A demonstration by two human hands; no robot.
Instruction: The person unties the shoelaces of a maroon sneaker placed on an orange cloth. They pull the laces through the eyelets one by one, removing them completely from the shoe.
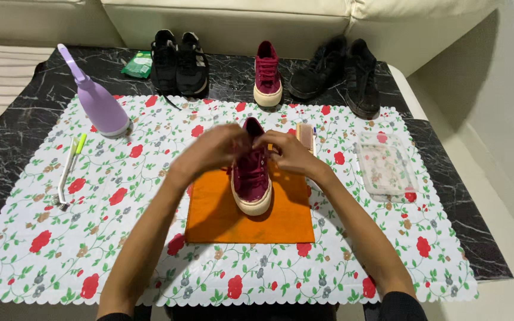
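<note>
Fingers of both hands pinch at the laces of the maroon sneaker point(251, 173), which stands at frame centre on an orange cloth point(221, 217); the left hand point(212, 150) is blurred, so its exact grip cannot be told; the right hand point(290, 151) closes on the lace area. A hard tug could tip the shoe or drag the cloth. Left of centre lie a toothbrush point(69, 169) and lilac spray bottle point(96, 98), well apart; right, a wooden brush point(306, 135) sits just beside the knuckles; a clear container point(386, 164) lies further right.
</note>
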